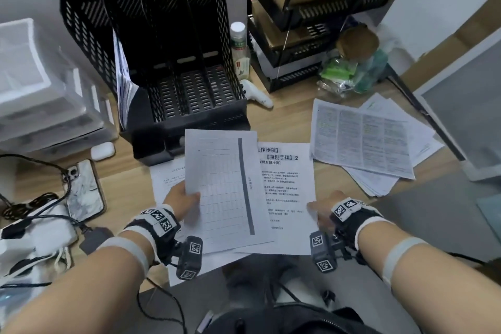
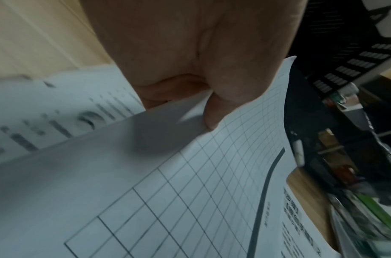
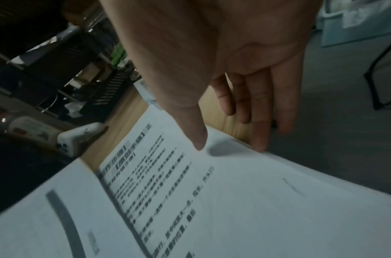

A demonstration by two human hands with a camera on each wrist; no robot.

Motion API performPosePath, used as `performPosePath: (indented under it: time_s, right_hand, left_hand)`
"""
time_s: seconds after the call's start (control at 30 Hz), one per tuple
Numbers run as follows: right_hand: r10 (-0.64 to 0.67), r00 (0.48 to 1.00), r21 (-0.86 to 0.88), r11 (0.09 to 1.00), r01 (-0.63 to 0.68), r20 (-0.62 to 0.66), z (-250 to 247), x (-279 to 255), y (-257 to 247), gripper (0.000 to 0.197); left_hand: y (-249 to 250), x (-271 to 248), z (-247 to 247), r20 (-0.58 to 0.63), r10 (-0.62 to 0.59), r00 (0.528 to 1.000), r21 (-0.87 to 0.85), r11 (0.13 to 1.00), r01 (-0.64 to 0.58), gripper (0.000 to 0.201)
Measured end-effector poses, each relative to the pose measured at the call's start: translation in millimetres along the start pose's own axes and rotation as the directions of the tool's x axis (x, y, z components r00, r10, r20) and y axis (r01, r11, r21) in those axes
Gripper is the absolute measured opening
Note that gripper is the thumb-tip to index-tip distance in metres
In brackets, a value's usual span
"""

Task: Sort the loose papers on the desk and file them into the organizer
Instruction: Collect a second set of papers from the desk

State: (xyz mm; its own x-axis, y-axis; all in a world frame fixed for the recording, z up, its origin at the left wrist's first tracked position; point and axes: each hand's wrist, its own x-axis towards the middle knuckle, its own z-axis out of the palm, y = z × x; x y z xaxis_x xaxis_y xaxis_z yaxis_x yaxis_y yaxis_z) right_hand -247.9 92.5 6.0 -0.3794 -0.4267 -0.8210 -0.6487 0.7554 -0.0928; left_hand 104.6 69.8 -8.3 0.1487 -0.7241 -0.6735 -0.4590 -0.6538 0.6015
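My left hand (image 1: 187, 195) pinches the left edge of a gridded sheet (image 1: 222, 187), thumb on top; the left wrist view shows the thumb (image 2: 212, 111) pressed on that gridded sheet (image 2: 212, 192). Partly under it lies a sheet of printed text (image 1: 287, 198). My right hand (image 1: 318, 211) is at that sheet's right edge with straight fingers. In the right wrist view its thumb (image 3: 196, 136) hovers just over the text sheet (image 3: 223, 200), and a fingertip touches the edge. Behind stands the black mesh organizer (image 1: 162, 35), with papers (image 1: 123, 84) in its leftmost slot. A loose pile of printed pages (image 1: 363, 141) lies to the right.
Another sheet (image 1: 166, 179) lies flat beneath the held ones. A phone (image 1: 84, 190), an earbud case (image 1: 102, 150) and cables sit at left before plastic drawers (image 1: 40, 95). A bottle (image 1: 240, 49), stacked black trays (image 1: 298, 57) and plastic bags (image 1: 352, 68) crowd the back.
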Motion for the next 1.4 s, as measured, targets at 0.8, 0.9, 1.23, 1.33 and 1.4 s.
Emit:
performPosePath:
  time_s: [0.8,0.9,1.23,1.33,1.4]
  right_hand:
    - [-0.26,0.943,0.225,0.925,0.305,-0.208,10.5,-18.6,-23.6,0.032]
    - [-0.294,0.862,0.181,0.901,0.394,-0.412,-18.3,-23.3,-18.5,0.035]
    - [-0.086,0.881,0.481,0.811,0.333,-0.466,-56.1,-19.9,12.0,0.04]
    - [-0.219,0.912,0.46,0.808,0.368,-0.347,-26.3,-17.7,6.2,0.039]
    - [-0.311,0.927,0.382,0.847,0.37,-0.208,-6.0,-26.3,-5.1,0.037]
  left_hand:
    - [-29.4,3.9,7.8,0.192,-0.042,0.98,-0.043,0.998,0.051,0.051]
    - [-28.5,-3.0,2.8,0.18,-0.051,0.982,-0.015,0.998,0.055,0.044]
    - [-8.4,-26.9,10.7,0.218,-0.028,0.976,-0.107,0.993,0.052,0.044]
    - [-1.7,-31.1,16.4,0.259,-0.027,0.965,-0.216,0.973,0.085,0.029]
    - [2.1,-33.5,18.4,0.27,-0.048,0.962,-0.293,0.947,0.13,0.033]
